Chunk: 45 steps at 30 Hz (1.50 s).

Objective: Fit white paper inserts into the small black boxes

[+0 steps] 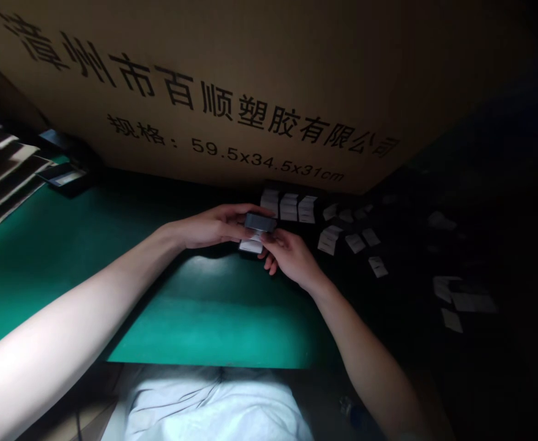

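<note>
Over the green table, both hands meet on a small dark grey box-like item (260,222). White paper (251,246) shows just below its grey top, inside or against a dark lower part; which, I cannot tell. My left hand (209,226) reaches in from the left, its thumb and fingers closed around the item's side. From the right, my right hand (294,254) pinches at the white paper and the item's right edge with thumb and forefinger, while its other fingers curl below. Folded white paper slips (289,207) lie just beyond the hands.
A large cardboard box (181,159) with printed lettering stands behind the green table top (195,324). More paper slips (328,240) are scattered on the dark right side. A black tray-like object (69,179) lies at far left beside stacked, blurred sheets (2,165).
</note>
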Available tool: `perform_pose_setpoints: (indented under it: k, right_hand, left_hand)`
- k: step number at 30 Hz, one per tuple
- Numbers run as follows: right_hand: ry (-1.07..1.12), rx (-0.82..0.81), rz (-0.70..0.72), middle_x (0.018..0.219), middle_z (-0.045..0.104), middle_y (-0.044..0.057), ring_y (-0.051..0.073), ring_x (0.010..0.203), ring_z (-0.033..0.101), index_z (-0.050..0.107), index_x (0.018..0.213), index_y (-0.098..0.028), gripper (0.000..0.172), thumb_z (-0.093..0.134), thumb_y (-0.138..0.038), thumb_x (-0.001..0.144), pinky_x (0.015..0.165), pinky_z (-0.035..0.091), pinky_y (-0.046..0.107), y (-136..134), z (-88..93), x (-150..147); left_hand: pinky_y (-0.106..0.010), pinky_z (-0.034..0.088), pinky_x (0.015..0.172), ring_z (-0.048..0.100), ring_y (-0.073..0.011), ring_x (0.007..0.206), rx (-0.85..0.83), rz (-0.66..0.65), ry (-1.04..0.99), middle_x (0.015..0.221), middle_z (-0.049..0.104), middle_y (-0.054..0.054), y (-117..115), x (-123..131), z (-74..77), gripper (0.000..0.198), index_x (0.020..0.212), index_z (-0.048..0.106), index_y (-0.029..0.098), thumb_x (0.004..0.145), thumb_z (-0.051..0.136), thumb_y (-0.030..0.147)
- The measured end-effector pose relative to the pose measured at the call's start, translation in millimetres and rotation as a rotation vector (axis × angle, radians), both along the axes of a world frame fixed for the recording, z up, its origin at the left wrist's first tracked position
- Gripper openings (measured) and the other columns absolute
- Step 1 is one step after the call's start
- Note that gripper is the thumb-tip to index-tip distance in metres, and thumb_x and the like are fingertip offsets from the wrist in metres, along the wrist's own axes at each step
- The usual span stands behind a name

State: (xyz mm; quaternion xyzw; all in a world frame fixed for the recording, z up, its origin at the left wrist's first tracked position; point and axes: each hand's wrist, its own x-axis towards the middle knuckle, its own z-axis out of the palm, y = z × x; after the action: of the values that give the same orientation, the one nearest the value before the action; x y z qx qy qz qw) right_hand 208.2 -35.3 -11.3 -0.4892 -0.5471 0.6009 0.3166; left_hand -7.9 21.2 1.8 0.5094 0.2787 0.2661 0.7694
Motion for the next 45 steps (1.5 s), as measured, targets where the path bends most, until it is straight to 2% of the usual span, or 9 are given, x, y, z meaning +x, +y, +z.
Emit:
perform_pose_setpoints:
  k: [7,13,23,30,35,41,45]
  right_hand:
    - [0.006,-0.013,-0.016,0.073,0.067,-0.001,0.008,0.051,0.063,0.064,0.093,-0.017,0.039,0.069,-0.056,0.098,0.042,0.050,0.016,-0.6,-0.6,-1.1]
    - [0.012,-0.007,-0.012,0.073,0.067,-0.002,0.008,0.052,0.064,0.064,0.095,-0.018,0.041,0.069,-0.058,0.097,0.043,0.051,0.016,-0.2,-2.4,-0.4]
    - [0.003,-0.004,-0.004,0.073,0.067,-0.002,0.008,0.052,0.063,0.065,0.096,-0.018,0.044,0.070,-0.062,0.094,0.043,0.050,0.017,0.7,-6.0,0.7]
    - [-0.003,-0.019,-0.013,0.073,0.067,-0.002,0.008,0.052,0.063,0.065,0.095,-0.018,0.035,0.069,-0.052,0.097,0.042,0.050,0.016,0.4,-3.3,-0.2]
    - [-0.008,-0.009,0.008,0.074,0.068,-0.001,0.008,0.054,0.063,0.067,0.094,-0.018,0.031,0.071,-0.049,0.095,0.044,0.050,0.016,-0.7,-1.6,0.9]
    - [-0.018,-0.013,0.010,0.076,0.070,-0.002,0.007,0.054,0.062,0.068,0.094,-0.018,0.021,0.072,-0.039,0.094,0.045,0.050,0.016,-0.6,-1.0,0.9]
    - [-0.024,-0.018,0.010,0.076,0.070,-0.001,0.007,0.054,0.062,0.068,0.092,-0.017,0.019,0.072,-0.037,0.093,0.046,0.051,0.016,-1.3,1.1,-0.1]
  left_hand:
    - [-0.033,0.058,0.091,0.076,-0.0231,0.103,0.031,-0.008,0.004,0.115,0.081,-0.012,-0.5,-0.5,-0.9,0.057,0.137,0.071,0.017,0.082,0.087,0.017]
    - [-0.035,0.057,0.094,0.075,-0.0240,0.106,0.064,-0.004,0.027,0.118,0.080,-0.014,0.2,-1.2,-1.1,0.068,0.141,0.068,0.016,0.077,0.090,0.018]
    - [-0.033,0.056,0.090,0.074,-0.0217,0.100,0.092,-0.014,0.038,0.112,0.080,-0.011,1.0,-0.9,-1.1,0.061,0.137,0.069,0.016,0.079,0.087,0.015]
    - [-0.032,0.056,0.088,0.074,-0.0209,0.098,0.112,0.044,0.057,0.109,0.080,-0.010,0.0,1.9,-2.0,0.058,0.130,0.072,0.016,0.075,0.089,0.016]
    - [-0.028,0.056,0.084,0.073,-0.0183,0.095,0.049,0.055,0.020,0.106,0.080,-0.008,-0.8,2.7,0.7,0.054,0.125,0.073,0.016,0.073,0.088,0.009]
    - [-0.027,0.054,0.081,0.070,-0.0143,0.082,0.036,0.016,0.038,0.095,0.079,-0.004,-1.1,2.0,4.2,0.059,0.129,0.071,0.015,0.073,0.086,0.006]
    - [-0.027,0.054,0.082,0.071,-0.0151,0.084,0.078,0.006,0.091,0.099,0.080,-0.004,-0.9,1.7,4.7,0.059,0.131,0.071,0.016,0.074,0.084,0.008]
